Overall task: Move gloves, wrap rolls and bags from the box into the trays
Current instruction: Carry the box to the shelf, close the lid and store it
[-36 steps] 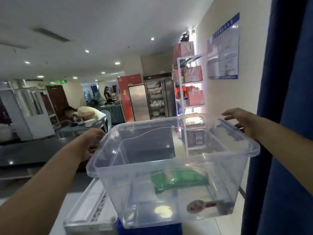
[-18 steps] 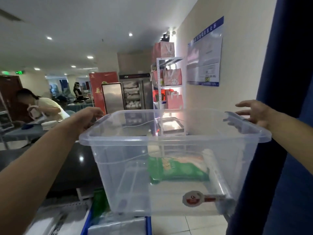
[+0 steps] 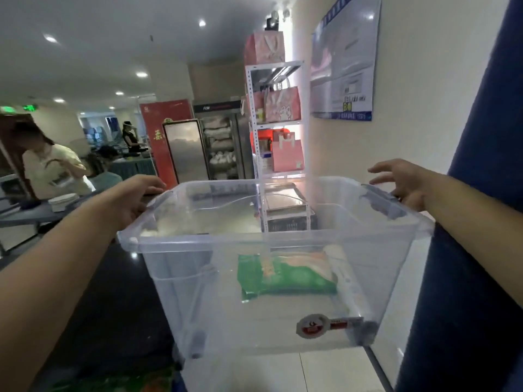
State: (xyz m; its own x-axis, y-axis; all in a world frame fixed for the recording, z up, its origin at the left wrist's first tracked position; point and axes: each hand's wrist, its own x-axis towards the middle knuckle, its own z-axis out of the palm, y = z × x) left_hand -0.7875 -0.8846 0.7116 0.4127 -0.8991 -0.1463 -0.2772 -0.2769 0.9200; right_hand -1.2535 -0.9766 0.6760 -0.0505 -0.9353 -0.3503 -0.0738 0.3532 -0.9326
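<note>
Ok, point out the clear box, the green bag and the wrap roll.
clear box (image 3: 271,321): head view, front wall.
green bag (image 3: 294,281): head view, middle of its printed face.
wrap roll (image 3: 351,284): head view, mid-length, along the box's right side.

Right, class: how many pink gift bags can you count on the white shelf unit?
4: one on top, two on the upper shelf, one lower down. Others may be hidden.
</note>
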